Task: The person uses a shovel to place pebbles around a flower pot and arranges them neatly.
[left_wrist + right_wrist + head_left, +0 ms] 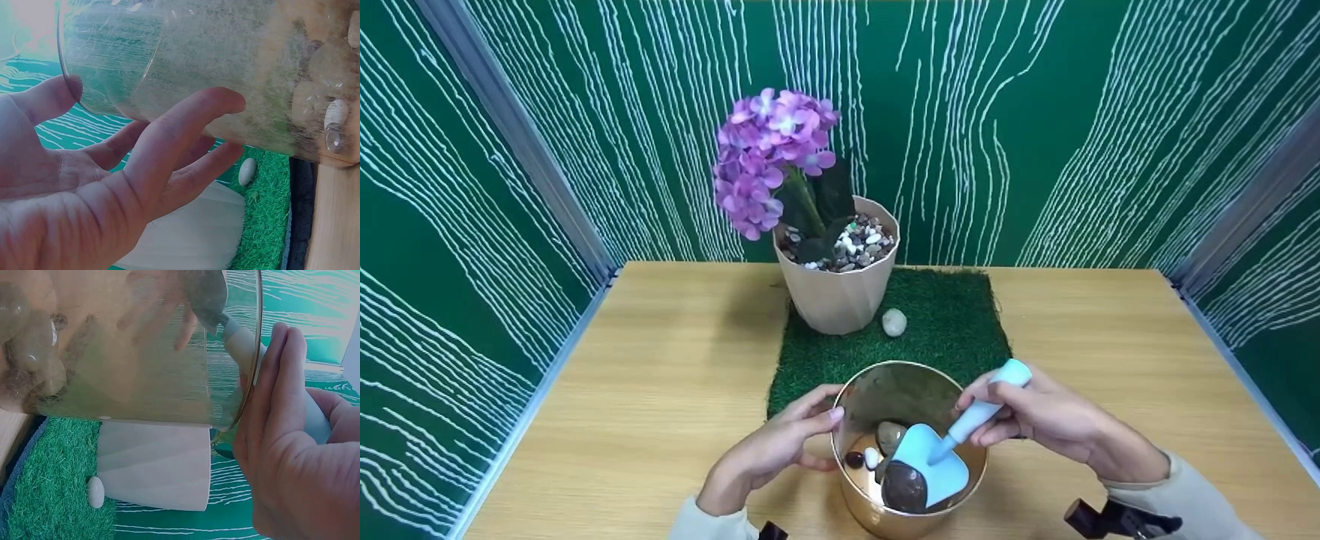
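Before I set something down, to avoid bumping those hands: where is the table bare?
The table is bare left of the mat, out to the left wall, and right of the mat, behind the right hand. It's crowded at front centre, around the container, scoop and left hand; the mat bears the flowerpot and stone.

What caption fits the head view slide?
Right hand holds a blue shovel in a gold pot, left hand gripping the pot.

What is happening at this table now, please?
A person's right hand grips a light-blue shovel, its blade inside a gold-tinted container with stones in it. The left hand holds the container's side. Beyond it, a pot with purple flowers and a pale stone sit on a green mat.
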### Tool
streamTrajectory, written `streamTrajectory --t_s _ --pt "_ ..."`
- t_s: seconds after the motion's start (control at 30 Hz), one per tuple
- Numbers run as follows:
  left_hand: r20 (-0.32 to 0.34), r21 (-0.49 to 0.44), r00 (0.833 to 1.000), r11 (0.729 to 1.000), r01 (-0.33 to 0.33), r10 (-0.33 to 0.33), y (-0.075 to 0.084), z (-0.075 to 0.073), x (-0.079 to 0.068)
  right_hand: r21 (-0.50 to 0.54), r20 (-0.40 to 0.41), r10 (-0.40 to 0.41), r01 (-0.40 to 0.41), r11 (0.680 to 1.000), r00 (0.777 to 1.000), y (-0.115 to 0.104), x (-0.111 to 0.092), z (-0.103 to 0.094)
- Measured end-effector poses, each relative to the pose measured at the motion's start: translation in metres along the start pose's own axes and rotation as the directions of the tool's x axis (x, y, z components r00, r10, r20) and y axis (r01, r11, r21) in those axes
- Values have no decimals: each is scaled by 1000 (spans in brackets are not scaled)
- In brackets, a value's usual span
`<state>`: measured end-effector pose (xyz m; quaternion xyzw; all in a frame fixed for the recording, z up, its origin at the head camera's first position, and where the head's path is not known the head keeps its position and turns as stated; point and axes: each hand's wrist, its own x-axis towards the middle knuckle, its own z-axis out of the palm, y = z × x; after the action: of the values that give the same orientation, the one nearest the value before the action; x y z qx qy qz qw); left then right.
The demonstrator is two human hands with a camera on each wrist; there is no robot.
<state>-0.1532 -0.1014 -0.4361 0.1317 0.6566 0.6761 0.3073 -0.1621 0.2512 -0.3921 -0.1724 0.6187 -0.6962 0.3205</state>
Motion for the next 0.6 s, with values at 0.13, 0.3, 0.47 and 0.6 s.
streamTrajectory --t_s 0.13,0.3,0.47,0.6 --pt "-1 2 1000 1000 7 -7 1 0 0 5 -1 2 -2 1000 1000 -2 -2 -3" --pt "-4 -1 1000 1000 5 -5 0 0 0 12 1 -16 16 1000 1000 -3 -4 -6" --pt "-7 1 1000 1000 6 -6 -1 0 -1 33 -2 -33 33 999 999 -5 -4 -11" --pt "-4 -3 1000 1000 1 -1 -1 -1 0 47 -17 -51 52 998 999 -9 -6 -16"
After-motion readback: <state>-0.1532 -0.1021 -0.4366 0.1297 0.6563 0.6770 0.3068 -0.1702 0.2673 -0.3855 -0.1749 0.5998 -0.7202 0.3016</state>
